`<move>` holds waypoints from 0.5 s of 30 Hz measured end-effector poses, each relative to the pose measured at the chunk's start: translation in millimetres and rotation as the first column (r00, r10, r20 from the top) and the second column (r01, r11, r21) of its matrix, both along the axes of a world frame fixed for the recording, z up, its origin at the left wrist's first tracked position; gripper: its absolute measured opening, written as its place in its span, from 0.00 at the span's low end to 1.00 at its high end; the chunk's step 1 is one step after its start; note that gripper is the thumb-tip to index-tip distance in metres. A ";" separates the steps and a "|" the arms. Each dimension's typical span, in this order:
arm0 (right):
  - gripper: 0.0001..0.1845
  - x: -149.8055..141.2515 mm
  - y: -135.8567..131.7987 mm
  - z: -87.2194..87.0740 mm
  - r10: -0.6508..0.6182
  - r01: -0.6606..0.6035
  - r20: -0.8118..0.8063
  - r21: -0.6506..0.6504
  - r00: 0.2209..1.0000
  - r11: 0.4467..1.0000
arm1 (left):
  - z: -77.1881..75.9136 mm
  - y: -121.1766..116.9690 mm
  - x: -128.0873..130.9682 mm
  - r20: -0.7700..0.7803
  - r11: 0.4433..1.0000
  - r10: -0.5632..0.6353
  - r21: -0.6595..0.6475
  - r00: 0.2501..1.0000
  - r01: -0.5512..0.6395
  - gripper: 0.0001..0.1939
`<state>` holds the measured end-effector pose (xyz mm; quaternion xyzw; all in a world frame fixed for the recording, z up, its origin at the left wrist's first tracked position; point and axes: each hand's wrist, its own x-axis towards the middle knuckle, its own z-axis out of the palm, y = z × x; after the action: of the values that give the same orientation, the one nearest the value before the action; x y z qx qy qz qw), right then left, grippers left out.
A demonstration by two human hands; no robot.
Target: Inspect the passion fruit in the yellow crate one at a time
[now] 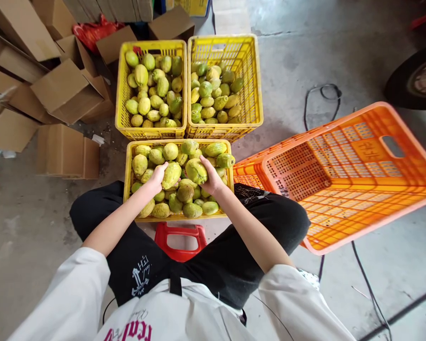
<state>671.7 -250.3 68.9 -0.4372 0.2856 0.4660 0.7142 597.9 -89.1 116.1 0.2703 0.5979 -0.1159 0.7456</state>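
Note:
A yellow crate (129,163) full of yellow-green fruits stands on the floor between my knees. My left hand (158,176) is closed round one fruit (171,174) at the top of the pile. Beside it, my right hand (211,179) grips another fruit (196,170). The two held fruits almost touch each other. Several more fruits lie loose around and under both hands.
Two more yellow crates (119,102) (256,90) of fruit stand side by side behind the near one. An empty orange crate (344,180) lies tilted at my right. Cardboard boxes (62,92) pile up at the left. A red stool (180,240) is under me. Black cables (321,92) cross the concrete floor.

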 end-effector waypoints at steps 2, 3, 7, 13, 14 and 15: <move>0.18 0.6 -2.5 -4.0 0.045 -0.045 -0.008 -0.006 0.999 0.999 | -5.7 2.8 -0.3 -0.032 1.000 0.008 0.012 0.999 -0.008 0.22; 0.18 1.0 -3.9 -6.6 0.067 -0.067 -0.010 -0.008 0.998 0.998 | -9.2 4.8 -0.5 -0.046 1.000 0.008 0.022 0.999 -0.007 0.23; 0.17 2.4 -8.4 -15.6 0.118 -0.118 0.005 -0.006 0.993 0.993 | -21.0 13.2 -1.4 -0.032 0.998 -0.036 0.046 0.999 0.037 0.24; 0.12 5.8 -8.5 -19.8 0.133 -0.133 0.016 -0.009 0.991 0.991 | -25.3 16.5 -2.9 0.063 0.985 -0.148 0.095 0.987 0.142 0.12; 0.13 6.1 -8.3 -20.5 0.133 -0.133 0.019 -0.007 0.991 0.991 | -25.6 15.9 -3.6 0.075 0.984 -0.153 0.104 0.985 0.144 0.10; 0.13 6.1 -8.1 -21.3 0.133 -0.132 0.016 -0.008 0.991 0.991 | -25.9 15.2 -4.4 0.087 0.983 -0.154 0.112 0.984 0.144 0.08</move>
<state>677.7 -258.4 47.6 -0.4614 0.2515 0.5078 0.6826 593.5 -73.8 90.2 0.3582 0.5452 -0.1267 0.7473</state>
